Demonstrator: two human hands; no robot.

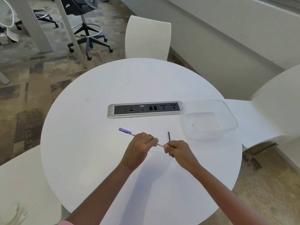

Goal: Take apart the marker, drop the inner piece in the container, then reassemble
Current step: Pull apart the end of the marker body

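Note:
The marker has a white barrel and a purple cap at its far left end. My left hand is closed around the middle of the barrel, holding it above the round white table. My right hand pinches the barrel's right end. A thin dark inner piece sticks up from my right fingers, held upright. The clear plastic container stands to the right of my hands and looks empty.
A silver and black power and socket strip is set into the table behind my hands. White chairs stand around the table; a black office chair is on the carpet at the back left.

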